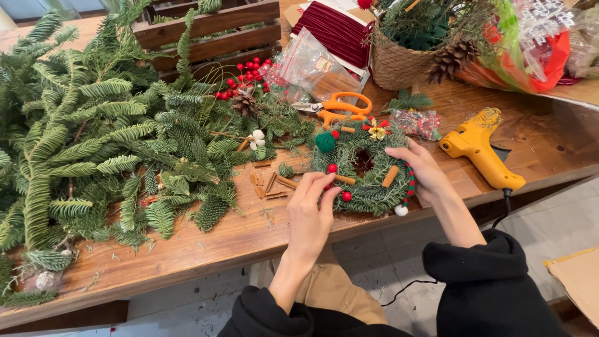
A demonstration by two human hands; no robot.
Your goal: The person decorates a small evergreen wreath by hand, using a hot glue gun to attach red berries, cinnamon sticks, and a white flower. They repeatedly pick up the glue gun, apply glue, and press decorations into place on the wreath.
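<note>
Near the desk (206,243) edge: small wreath (368,168). Left hand (312,215), fingers seemingly pinched on a red berry (345,196); right hand (424,171) steadies the rim, fingers curled against it. Decorating step; I'd judge the next move needs precise pressing.

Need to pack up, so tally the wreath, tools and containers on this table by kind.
Small green decorated wreath: 1
Orange-handled scissors: 1
Yellow plastic glue gun: 1
Woven wicker basket: 1
Wooden slatted crate: 1
Total: 5
</note>
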